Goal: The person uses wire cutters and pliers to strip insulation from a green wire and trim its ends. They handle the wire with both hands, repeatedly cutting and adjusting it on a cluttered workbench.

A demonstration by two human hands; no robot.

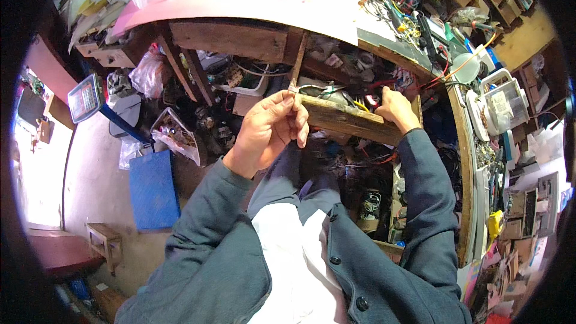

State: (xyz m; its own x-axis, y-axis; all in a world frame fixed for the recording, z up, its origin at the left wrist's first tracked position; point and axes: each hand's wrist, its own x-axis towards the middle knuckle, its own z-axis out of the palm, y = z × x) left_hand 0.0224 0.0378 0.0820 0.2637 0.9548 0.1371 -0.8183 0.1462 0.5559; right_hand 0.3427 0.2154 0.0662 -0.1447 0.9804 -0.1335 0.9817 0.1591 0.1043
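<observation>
My left hand (270, 129) is raised at the left end of an open wooden drawer (354, 114), thumb and forefinger pinched together. A small pale thing (293, 88) shows at those fingertips, too small to name. My right hand (397, 110) reaches over the drawer's front board into its right side, fingers curled in and closed. What they hold, if anything, is hidden. Beside them in the drawer lie a yellow wire (362, 105), red and pink bits, and a greyish rounded object (324, 93) with dark green wire across it.
Above the drawer spreads a pale pink-white worktop (252, 0), with tangled wires and tools at its right. A lower compartment holds a coil of cable (371, 204). Clear plastic containers (504, 108) stand on the right bench. Leftward are a blue board (153, 191) and a small wooden stool (105, 243).
</observation>
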